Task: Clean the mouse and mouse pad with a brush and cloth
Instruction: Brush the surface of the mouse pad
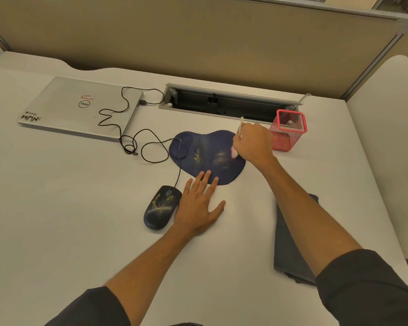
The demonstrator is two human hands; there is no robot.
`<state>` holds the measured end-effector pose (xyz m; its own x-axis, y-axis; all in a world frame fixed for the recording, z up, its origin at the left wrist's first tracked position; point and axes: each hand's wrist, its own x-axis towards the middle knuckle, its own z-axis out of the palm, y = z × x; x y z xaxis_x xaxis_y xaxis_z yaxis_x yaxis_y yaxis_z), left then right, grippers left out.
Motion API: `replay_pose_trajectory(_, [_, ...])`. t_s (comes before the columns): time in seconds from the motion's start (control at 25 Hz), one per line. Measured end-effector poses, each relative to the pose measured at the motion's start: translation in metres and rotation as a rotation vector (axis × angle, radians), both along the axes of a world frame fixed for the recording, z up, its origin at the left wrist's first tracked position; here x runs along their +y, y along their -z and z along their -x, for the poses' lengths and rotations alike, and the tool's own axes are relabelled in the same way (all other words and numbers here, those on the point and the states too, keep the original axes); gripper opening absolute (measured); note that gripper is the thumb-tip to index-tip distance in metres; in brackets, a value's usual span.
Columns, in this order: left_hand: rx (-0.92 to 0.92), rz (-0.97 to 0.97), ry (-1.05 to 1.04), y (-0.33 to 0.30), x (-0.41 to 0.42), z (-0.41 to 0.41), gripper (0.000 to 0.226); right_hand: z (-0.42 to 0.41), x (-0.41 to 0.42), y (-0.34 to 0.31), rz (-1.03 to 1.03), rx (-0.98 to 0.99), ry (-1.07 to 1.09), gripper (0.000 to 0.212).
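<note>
Brushing the pad (pixel 207 156) on the tabletop (pixel 80 220).

The right hand (pixel 252 144) has its grip clamped on the brush (pixel 239 131), bristles on the pad's right side. The left hand (pixel 199 203) lies flat, grip apart, fingertips pressing the pad's near edge. The mouse (pixel 161 208) sits just left of that hand; the cloth (pixel 290 243) lies folded under the right forearm.

sleeves (pixel 372 285): dark grey, pushed up | forearms (pixel 299 208): bare | hands: no jewellery seen
</note>
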<state>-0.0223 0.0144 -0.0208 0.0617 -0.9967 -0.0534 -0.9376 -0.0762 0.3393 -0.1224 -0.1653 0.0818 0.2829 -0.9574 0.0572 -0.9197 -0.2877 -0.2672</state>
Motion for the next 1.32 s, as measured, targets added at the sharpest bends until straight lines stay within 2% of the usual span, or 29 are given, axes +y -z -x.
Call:
replay_pose_trajectory(0.12, [-0.008, -0.011, -0.006, 0.0, 0.0, 0.0, 0.079, -0.01, 0.01, 0.003, -0.146, -0.174, -0.063, 0.035])
replay_pose_trajectory(0.2, [-0.008, -0.024, -0.006, -0.001, 0.0, 0.0, 0.077, -0.01, 0.013, 0.008, -0.15, -0.116, -0.081, 0.034])
replay_pose_trajectory(0.28, [-0.005, -0.032, -0.01, -0.001, 0.0, 0.0, 0.076, -0.008, 0.009, 0.006, -0.066, -0.046, -0.028, 0.034])
replay_pose_trajectory(0.44, [-0.018, -0.022, -0.006, -0.001, 0.0, 0.0, 0.078, -0.007, 0.009, 0.005, -0.149, -0.123, -0.08, 0.035])
replay_pose_trajectory(0.56, [-0.044, -0.027, -0.013, -0.003, -0.001, 0.002, 0.078, -0.001, 0.006, 0.001, -0.065, 0.0, -0.058, 0.035])
replay_pose_trajectory(0.64, [-0.08, -0.009, -0.011, -0.004, -0.003, 0.003, 0.079, -0.002, 0.0, -0.002, -0.049, -0.099, -0.015, 0.037])
replay_pose_trajectory(0.76, [-0.045, 0.031, -0.05, -0.005, -0.007, 0.004, 0.076, -0.006, 0.004, 0.006, -0.139, -0.213, 0.005, 0.038])
replay_pose_trajectory(0.92, [-0.063, 0.007, -0.067, -0.004, -0.011, 0.003, 0.076, -0.003, -0.001, 0.005, -0.274, -0.133, -0.107, 0.031])
replay_pose_trajectory(1.08, [-0.069, 0.011, -0.068, -0.003, -0.01, 0.004, 0.075, -0.003, -0.008, 0.006, -0.177, -0.21, -0.007, 0.033])
replay_pose_trajectory(1.2, [-0.076, 0.008, -0.068, -0.005, -0.01, 0.004, 0.074, -0.002, -0.009, 0.009, -0.359, -0.146, -0.09, 0.029])
replay_pose_trajectory(1.32, [-0.081, -0.005, -0.063, -0.005, -0.011, 0.004, 0.073, -0.004, -0.014, 0.0, -0.297, -0.287, -0.055, 0.028])
